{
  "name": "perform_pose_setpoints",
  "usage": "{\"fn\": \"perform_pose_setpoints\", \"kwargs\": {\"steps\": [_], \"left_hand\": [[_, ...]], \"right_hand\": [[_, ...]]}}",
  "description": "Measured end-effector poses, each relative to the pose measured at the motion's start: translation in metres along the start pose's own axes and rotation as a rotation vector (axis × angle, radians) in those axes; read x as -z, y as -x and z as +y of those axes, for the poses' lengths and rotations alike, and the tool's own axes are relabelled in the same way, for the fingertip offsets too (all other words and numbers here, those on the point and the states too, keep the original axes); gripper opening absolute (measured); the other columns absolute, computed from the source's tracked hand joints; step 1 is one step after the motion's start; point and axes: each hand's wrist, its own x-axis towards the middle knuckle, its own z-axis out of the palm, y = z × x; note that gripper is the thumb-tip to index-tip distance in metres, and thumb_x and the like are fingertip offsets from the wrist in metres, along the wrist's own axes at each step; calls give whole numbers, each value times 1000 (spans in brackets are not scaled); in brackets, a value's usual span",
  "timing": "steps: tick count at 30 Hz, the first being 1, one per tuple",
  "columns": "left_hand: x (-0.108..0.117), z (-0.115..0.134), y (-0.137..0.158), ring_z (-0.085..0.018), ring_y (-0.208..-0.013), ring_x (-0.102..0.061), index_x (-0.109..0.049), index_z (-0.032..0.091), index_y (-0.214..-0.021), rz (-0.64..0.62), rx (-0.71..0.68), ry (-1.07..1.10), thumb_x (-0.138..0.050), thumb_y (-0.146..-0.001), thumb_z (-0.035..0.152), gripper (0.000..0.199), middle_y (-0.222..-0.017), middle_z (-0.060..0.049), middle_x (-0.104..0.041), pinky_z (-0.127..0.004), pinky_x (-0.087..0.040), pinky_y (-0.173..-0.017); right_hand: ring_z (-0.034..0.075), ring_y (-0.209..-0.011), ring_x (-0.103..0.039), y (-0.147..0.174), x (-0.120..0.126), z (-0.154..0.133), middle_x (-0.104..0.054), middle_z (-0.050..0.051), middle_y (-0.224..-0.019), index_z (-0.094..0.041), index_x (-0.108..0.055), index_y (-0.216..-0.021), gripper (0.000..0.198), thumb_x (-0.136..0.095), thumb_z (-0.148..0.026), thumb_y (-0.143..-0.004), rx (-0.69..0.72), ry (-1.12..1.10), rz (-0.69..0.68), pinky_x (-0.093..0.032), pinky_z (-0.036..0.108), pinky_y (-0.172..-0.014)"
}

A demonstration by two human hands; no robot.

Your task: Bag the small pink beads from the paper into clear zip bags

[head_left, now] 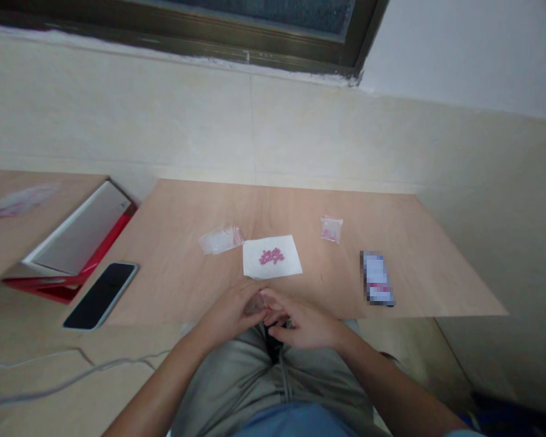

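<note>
Both hands meet at the near edge of the wooden board. My left hand [227, 312] is closed on a small clear plastic bag [256, 303], which shows between the two hands. From the other side, my right hand [307, 318] pinches at the same bag with thumb and index finger, its other fingers curled beneath. Just beyond them lies a white sheet of paper [251, 267] with a cluster of small pink beads [272, 256] on it. What the bag holds is too small to make out.
A clear zip bag [221, 240] lies left of the paper, touching or nearly touching it. A smaller bag [332, 229] with pinkish contents is to the right, near a pixelated phone [377, 279]. A dark phone [102, 296] rests at the board's [182, 212] left edge. Cables [73, 382] run below.
</note>
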Motion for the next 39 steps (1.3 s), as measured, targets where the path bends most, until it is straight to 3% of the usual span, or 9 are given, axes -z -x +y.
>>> {"fn": "perform_pose_setpoints", "kwargs": {"steps": [2,6,10,17,22,25,30,35,39], "left_hand": [[-2,-1,0,-25,-104,-63,-64,24,-119,-22,5,-6,-67,-85,29,34,-115,-7,-69,-37,-48,-92],[-4,3,-1,-25,-93,-64,-67,21,-107,-62,14,-66,-65,-86,31,23,-100,-7,-70,-35,-49,-83],[-7,11,-2,-24,-101,-64,-64,22,-115,-93,-25,3,-67,-86,34,31,-110,-7,-70,-35,-49,-90],[-18,8,-3,-24,-97,-66,-65,22,-114,-144,21,63,-70,-81,28,34,-107,-6,-71,-34,-51,-86],[-7,4,-5,-23,-96,-64,-65,21,-107,-123,24,49,-68,-81,22,26,-106,-5,-70,-33,-49,-85],[-2,0,-6,-24,-100,-62,-63,22,-111,-84,6,33,-69,-81,24,31,-111,-6,-68,-34,-48,-89],[-3,0,-3,-27,-111,-58,-58,23,-120,-43,-4,-56,-70,-78,20,44,-121,-8,-64,-39,-45,-97],[-2,8,1,-27,-107,-59,-59,24,-113,-34,24,-89,-71,-80,25,35,-114,-6,-65,-37,-45,-93],[2,9,4,-26,-105,-59,-60,24,-110,-8,50,-95,-70,-81,27,31,-111,-6,-65,-37,-45,-92]], "right_hand": [[18,-97,-70,0,-2,2,-71,6,-112,-28,-21,-157,84,-59,-9,-84,-3,-25,-12,-55,27,-77],[18,-98,-68,-2,-2,-4,-68,7,-120,-25,-49,-143,68,-55,-3,-79,71,60,19,-53,24,-72],[17,-88,-64,-4,0,-11,-69,5,-114,-21,-63,-125,51,-54,-3,-78,146,178,47,-51,25,-74],[22,-106,-60,-3,0,-10,-64,8,-114,-16,-68,-108,42,-55,-2,-72,266,334,3,-50,31,-92],[20,-116,-58,-2,6,-19,-61,7,-125,-20,-63,-125,54,-50,-1,-76,283,303,32,-48,29,-98],[20,-122,-56,-2,10,-22,-55,8,-137,-22,-61,-132,59,-51,-2,-78,282,300,52,-48,28,-100],[19,-115,-59,-1,8,-22,-54,7,-137,-25,-63,-133,63,-53,-1,-75,256,317,49,-50,27,-97],[19,-117,-59,-4,0,-22,-59,6,-128,-25,-65,-130,61,-53,-2,-75,260,291,98,-50,29,-100],[21,-131,-53,-6,-6,-28,-54,6,-140,-26,-65,-129,61,-53,-3,-74,261,245,144,-45,32,-108]]}}
